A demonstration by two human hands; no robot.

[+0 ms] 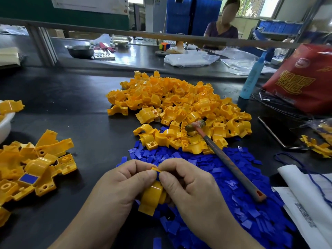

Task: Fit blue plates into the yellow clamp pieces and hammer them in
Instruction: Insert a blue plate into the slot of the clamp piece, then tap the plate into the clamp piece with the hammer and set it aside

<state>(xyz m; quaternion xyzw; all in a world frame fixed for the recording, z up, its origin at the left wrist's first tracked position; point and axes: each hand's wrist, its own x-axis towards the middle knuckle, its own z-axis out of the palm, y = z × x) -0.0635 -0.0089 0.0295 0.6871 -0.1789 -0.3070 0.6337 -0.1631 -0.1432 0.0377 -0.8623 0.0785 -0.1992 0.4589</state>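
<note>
L hand (125, 184) & R hand (190, 184) together at 6 o'clock, fingers curled, both pinching yellow clamp piece (152, 194); hammer (224, 155) at 2 o'clock.

Two bare hands show, the left hand (125, 184) and the right hand (188, 186), with one curved yellow plastic clamp piece (152, 196) gripped between them. There is one hammer with a grey and orange handle (228, 161). The big heap of loose yellow clamp pieces (179, 105) holds too many to count, and so does the spread of flat blue plastic plates (242, 203). The smaller yellow pile at left (36, 168) has well over ten pieces, only one showing a blue plate. Farther off are one steel bowl (80, 50), one red bag (301, 76), one pale blue bottle (251, 78) and one seated person (222, 29).
</note>
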